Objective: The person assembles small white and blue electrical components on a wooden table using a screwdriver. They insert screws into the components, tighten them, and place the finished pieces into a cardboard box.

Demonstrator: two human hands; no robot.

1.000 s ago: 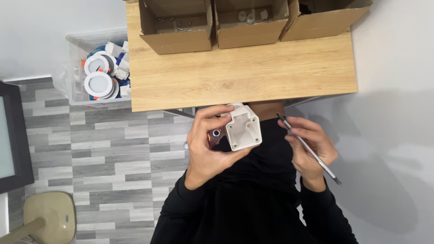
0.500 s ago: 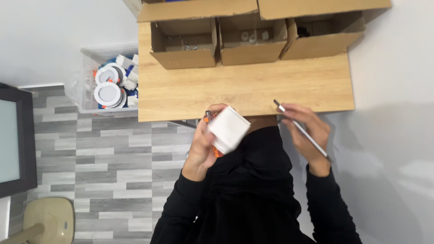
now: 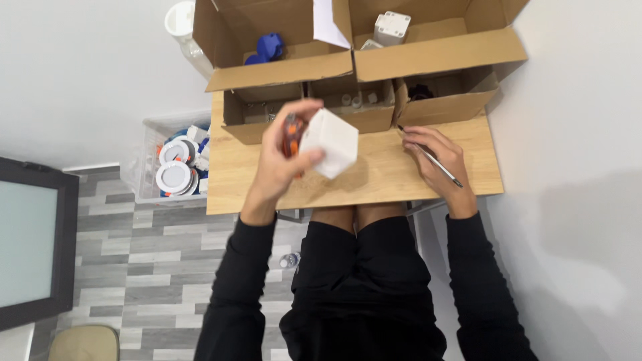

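Wooden table (image 3: 401,177), white box (image 3: 329,142) aloft

A small assembly workstation in a plain white-walled room: a wooden worktop (image 3: 374,180) lined with open cardboard boxes (image 3: 287,60) of parts, a clear plastic bin (image 3: 150,144) of round fittings beside it, grey plank flooring (image 3: 134,267) underneath.

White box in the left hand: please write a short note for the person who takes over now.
Left hand: grips the white box with an orange part, raised above the wooden table.
Right hand: rests on the table, holds a thin metal tool.
Open cardboard boxes stand at the far edge.
Done: box picked up. Left: cannot tell; the tool is apart from the box.
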